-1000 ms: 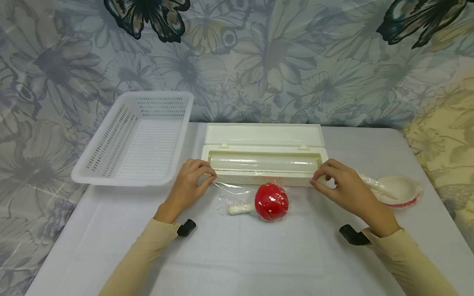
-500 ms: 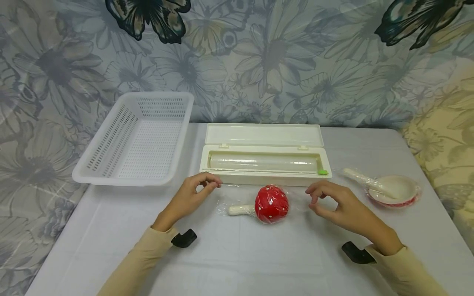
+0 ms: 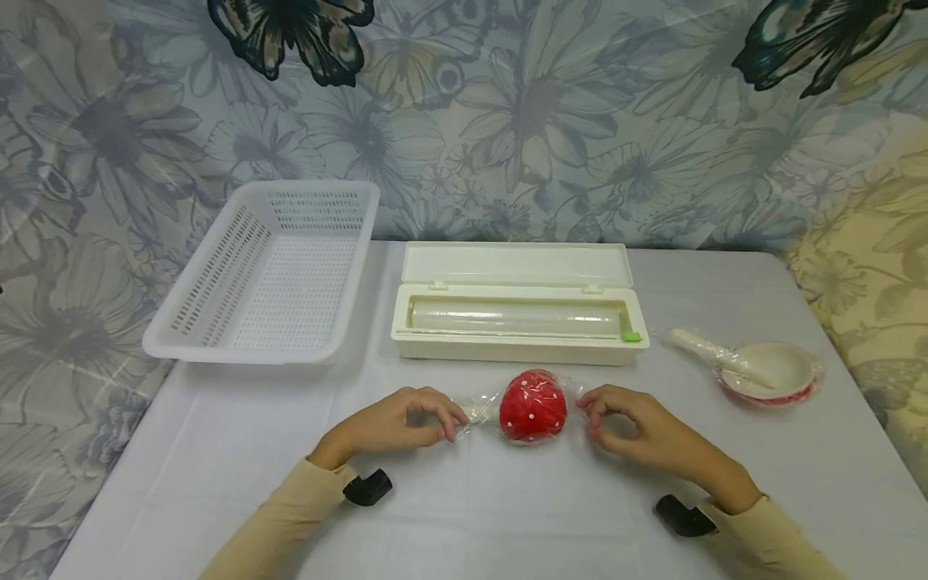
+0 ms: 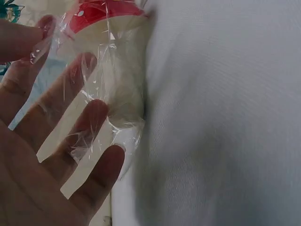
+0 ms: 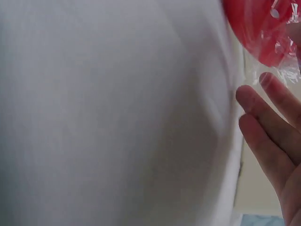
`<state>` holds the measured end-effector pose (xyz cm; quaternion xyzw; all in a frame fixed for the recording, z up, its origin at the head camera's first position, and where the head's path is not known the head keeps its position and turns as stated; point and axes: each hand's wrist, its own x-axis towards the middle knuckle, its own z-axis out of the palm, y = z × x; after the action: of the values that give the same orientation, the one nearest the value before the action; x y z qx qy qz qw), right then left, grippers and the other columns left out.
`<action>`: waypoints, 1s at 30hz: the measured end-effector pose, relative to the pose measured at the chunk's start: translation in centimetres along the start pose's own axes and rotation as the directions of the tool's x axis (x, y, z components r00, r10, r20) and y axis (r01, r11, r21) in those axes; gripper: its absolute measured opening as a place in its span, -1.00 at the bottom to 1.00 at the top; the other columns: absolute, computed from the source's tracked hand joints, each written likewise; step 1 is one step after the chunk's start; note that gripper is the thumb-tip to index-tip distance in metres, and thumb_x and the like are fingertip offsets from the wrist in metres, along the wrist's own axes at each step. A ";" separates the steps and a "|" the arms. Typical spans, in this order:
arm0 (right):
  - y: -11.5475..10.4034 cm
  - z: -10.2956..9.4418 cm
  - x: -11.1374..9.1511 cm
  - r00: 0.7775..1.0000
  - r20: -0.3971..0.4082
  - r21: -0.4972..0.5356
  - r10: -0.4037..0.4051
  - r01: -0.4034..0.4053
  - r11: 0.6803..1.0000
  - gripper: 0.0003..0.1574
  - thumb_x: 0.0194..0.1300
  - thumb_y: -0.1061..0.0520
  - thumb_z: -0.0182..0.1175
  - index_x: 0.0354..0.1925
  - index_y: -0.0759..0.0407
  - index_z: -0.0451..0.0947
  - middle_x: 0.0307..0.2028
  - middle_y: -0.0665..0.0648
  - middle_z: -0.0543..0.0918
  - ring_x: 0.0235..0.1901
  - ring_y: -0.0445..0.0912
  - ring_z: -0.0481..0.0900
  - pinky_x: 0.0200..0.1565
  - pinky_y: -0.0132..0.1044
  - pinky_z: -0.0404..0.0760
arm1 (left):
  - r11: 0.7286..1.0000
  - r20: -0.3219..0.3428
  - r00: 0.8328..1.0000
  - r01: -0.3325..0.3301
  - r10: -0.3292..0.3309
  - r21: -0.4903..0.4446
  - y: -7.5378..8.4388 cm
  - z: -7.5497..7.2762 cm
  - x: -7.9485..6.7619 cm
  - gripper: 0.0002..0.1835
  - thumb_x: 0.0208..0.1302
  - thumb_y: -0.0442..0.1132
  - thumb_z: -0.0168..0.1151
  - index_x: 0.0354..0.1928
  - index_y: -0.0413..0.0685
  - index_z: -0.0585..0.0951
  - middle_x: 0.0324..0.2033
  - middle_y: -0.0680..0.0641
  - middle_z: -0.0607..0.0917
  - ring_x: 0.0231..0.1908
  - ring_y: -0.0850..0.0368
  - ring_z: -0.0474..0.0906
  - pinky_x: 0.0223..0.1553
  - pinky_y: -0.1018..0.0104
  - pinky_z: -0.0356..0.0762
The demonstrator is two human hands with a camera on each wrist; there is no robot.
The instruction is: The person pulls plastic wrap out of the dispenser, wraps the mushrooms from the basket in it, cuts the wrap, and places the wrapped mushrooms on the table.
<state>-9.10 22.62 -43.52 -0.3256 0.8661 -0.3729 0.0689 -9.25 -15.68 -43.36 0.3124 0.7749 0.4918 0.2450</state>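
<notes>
A ladle [image 3: 532,407] with a red, white-dotted dome and a cream handle lies dome up on the table, under clear cling film. My left hand [image 3: 395,420] is over its handle end, pinching the film [image 4: 59,40] between thumb and forefinger; the other fingers spread behind the film in the left wrist view. At the dome's right side, my right hand [image 3: 652,427] pinches the film's edge [image 5: 289,73], thumb tip partly out of frame in the right wrist view. Behind stands a cream cling film dispenser [image 3: 518,350], lid raised, roll [image 3: 515,316] inside.
A second ladle [image 3: 772,372], wrapped in film, lies bowl up at the right. The dispenser's green slider [image 3: 631,337] sits at its right end. A white perforated basket [image 3: 242,354] stands at the back left. Floral fabric [image 3: 536,121] hangs behind the white-covered table [image 3: 507,515].
Both hands have come from the dispenser's front edge toward me, down to the ladle's two ends, drawing the film with them. The green slider, earlier hidden by the right hand, now shows.
</notes>
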 end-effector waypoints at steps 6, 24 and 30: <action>-0.2 1.1 0.3 0.999 0.016 0.063 0.030 -0.031 0.998 -0.87 0.36 0.17 0.26 -0.22 -0.11 0.62 -0.11 -0.07 0.73 -0.05 -0.30 0.61 0.03 -0.44 0.58 | 0.886 -0.017 0.995 -0.079 0.098 0.456 0.8 1.9 0.4 -0.86 0.29 -0.25 0.29 -0.23 0.16 0.78 -0.06 0.12 0.68 0.07 0.19 0.45 0.15 0.17 0.36; -2.0 2.3 3.3 0.910 0.049 0.168 0.411 -0.413 0.895 -0.14 0.21 -0.13 0.39 0.38 -0.05 0.28 -0.24 0.12 0.67 -0.33 -0.14 0.63 -0.27 -0.30 0.60 | 0.592 -0.097 0.911 -0.176 0.400 0.786 0.3 2.9 1.2 -0.76 0.08 -0.29 0.50 -0.22 0.15 0.72 -0.30 0.21 0.73 -0.22 0.25 0.61 -0.05 0.35 0.51; -2.1 2.1 3.3 0.910 0.072 0.224 0.409 -0.414 0.882 -0.11 0.12 -0.06 0.47 0.33 0.00 0.29 -0.16 0.18 0.66 -0.29 -0.11 0.65 -0.25 -0.33 0.64 | 0.598 -0.209 0.952 0.035 0.225 0.801 0.2 3.0 1.5 -0.37 0.05 -0.12 0.54 0.16 0.06 0.48 -0.04 0.00 0.53 -0.04 0.08 0.46 -0.02 0.25 0.44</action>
<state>-9.81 18.23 -43.13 -0.1281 0.8644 -0.4457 0.1941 -8.18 -12.71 -44.51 0.3546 0.9211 0.1478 -0.0627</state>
